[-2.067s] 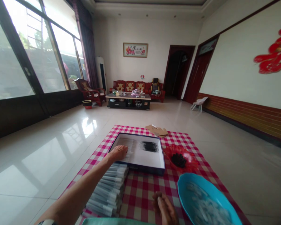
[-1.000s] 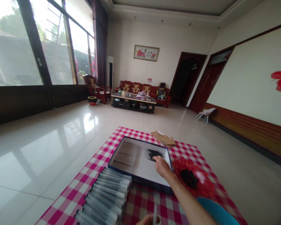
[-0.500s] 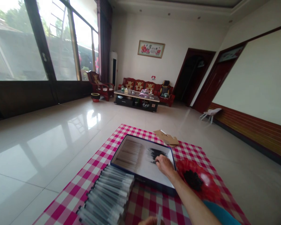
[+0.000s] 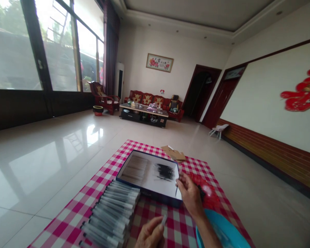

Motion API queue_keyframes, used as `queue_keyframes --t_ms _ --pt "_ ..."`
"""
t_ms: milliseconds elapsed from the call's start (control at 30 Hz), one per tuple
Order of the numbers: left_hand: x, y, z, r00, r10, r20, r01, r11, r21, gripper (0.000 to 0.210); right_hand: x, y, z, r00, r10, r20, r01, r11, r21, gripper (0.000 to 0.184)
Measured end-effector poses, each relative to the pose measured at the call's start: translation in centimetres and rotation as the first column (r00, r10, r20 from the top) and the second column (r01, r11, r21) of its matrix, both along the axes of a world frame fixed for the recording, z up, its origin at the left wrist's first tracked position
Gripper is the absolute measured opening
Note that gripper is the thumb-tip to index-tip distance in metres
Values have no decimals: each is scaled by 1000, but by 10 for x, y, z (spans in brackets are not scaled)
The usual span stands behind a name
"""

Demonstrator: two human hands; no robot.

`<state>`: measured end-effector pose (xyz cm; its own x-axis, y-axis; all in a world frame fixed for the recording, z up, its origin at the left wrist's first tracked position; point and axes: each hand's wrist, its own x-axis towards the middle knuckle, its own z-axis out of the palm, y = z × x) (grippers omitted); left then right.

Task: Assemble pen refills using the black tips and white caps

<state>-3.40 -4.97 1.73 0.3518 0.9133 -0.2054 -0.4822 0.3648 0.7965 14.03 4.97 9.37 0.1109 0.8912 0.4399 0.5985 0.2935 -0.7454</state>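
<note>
My left hand (image 4: 152, 233), low in the view, pinches a clear pen barrel (image 4: 164, 219) that points up and away. Fingers of my right hand (image 4: 191, 193) are closed on a thin dark pen part (image 4: 176, 190), over the right edge of a shallow blue-rimmed box (image 4: 155, 197). Inside the box, a row of slim translucent rods (image 4: 135, 167) lies on the left and a pile of thin black pen parts (image 4: 165, 171) on the right. Left of my hands, many clear pens (image 4: 111, 210) with black ends lie stacked side by side.
A red dish (image 4: 209, 196) holding black pieces stands right of the box, partly behind my right hand. Nearer is a turquoise basin (image 4: 222, 230). Brown cardboard (image 4: 174, 153) lies beyond the box on the checked tablecloth (image 4: 74, 220). A coffee table (image 4: 144, 115) stands farther off.
My right hand has left the black pile, coming back toward me with a thin dark part. My left hand has risen into fuller view with the barrel. The camera has turned right and tilted up.
</note>
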Motion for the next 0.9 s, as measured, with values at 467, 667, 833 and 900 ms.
queue_keyframes --t_ms 467,667,833,900 --pt "19 28 9 970 -25 -242 94 956 278 77 -7 -68 -21 664 -88 -743 144 989 12 81" --pt "21 29 7 968 -32 -248 111 944 311 73 -16 -70 -32 722 7 -692 23 999 34 72" --pt "22 34 6 962 -34 -271 111 955 275 74 -25 -70 -42 749 13 -662 -2 1000 17 51" --pt "22 35 7 958 -33 -285 108 961 255 73 -27 -69 -45 769 -21 -639 2 1000 -30 38"
